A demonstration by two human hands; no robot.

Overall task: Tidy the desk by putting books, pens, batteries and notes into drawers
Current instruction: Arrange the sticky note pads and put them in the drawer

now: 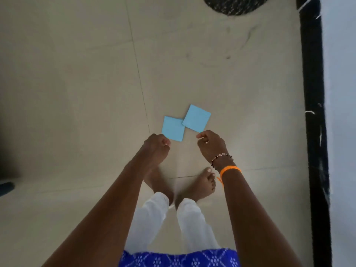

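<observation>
Nearest the camera, below the two blue notes taken as the landmark, hangs the hem of a blue patterned garment (179, 258), then white trouser legs (165, 218) and two bare feet (200, 185) planted on the pale tiled floor (77, 93). Both forearms reach forward over the feet toward the notes. The left hand (157, 146) is curled and pinches the near corner of the left note (173, 129); the right hand (211, 144), wearing a bead bracelet (221, 158) and an orange thread band (230, 169) on the wrist, pinches the near corner of the right note (196, 118) between thumb and fingertip. So each hand grasps its own sheet, and neither note lies on any surface: they are held up in front of the body, fanning away from the fingers, with the right note's inner corner overlapping the left note's top right corner. The sheets are square, so they have no long axis to speak of; each sits turned like a diamond, its free corner pointing away from its hand. No desk or drawer is in view, so I judge the notes are being carried toward one. Beyond the notes a tile seam (138, 74) runs away, a dark round mat (234, 4) lies at the far edge, and to the notes' right stands a black vertical strip (312, 93) against a pale wall.
</observation>
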